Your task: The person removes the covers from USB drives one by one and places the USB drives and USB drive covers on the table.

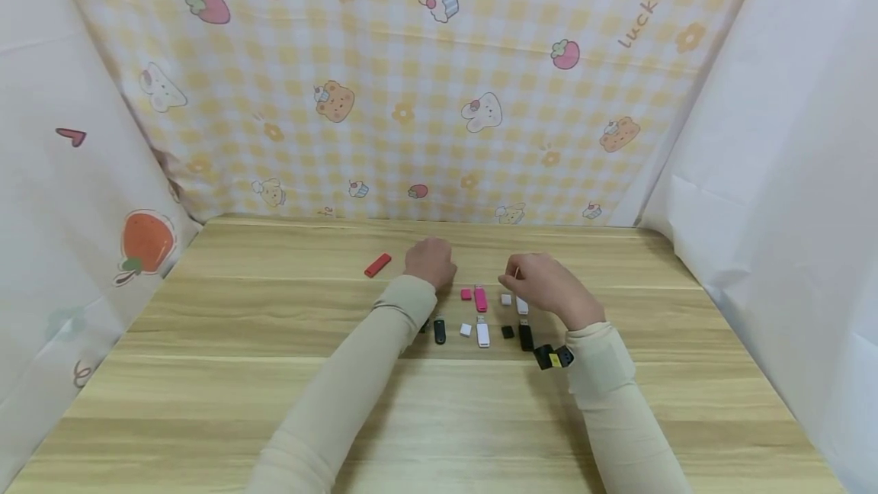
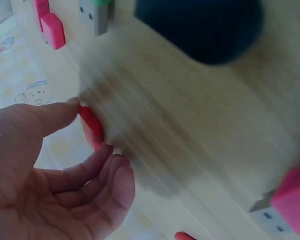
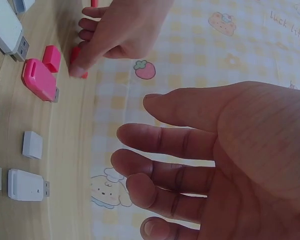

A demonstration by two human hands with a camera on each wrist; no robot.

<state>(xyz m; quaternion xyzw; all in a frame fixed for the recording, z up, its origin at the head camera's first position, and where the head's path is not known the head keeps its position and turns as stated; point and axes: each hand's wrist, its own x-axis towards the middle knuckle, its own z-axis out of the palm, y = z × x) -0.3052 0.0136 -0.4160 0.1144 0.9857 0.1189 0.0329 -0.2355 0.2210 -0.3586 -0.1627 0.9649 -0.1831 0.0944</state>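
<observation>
My left hand (image 1: 430, 261) is low over the table, left of the caps and USB sticks. In the left wrist view its thumb and a finger pinch the two ends of a small red piece (image 2: 91, 129); the other fingers curl in. The head view hides that piece behind the hand. My right hand (image 1: 545, 280) hovers above a white USB stick (image 1: 523, 306) and a white cap (image 1: 506, 299), holding nothing. In the right wrist view its fingers are loosely bent and apart from the thumb. Left of the left hand lies a red stick (image 1: 378, 265).
Several uncapped USB sticks stand in rows with caps beside them: a pink one (image 1: 481, 299), another white one (image 1: 483, 332), a black one (image 1: 526, 337) and a dark green one (image 1: 440, 331). A checked cloth (image 1: 411, 136) hangs behind the wooden table (image 1: 240, 311).
</observation>
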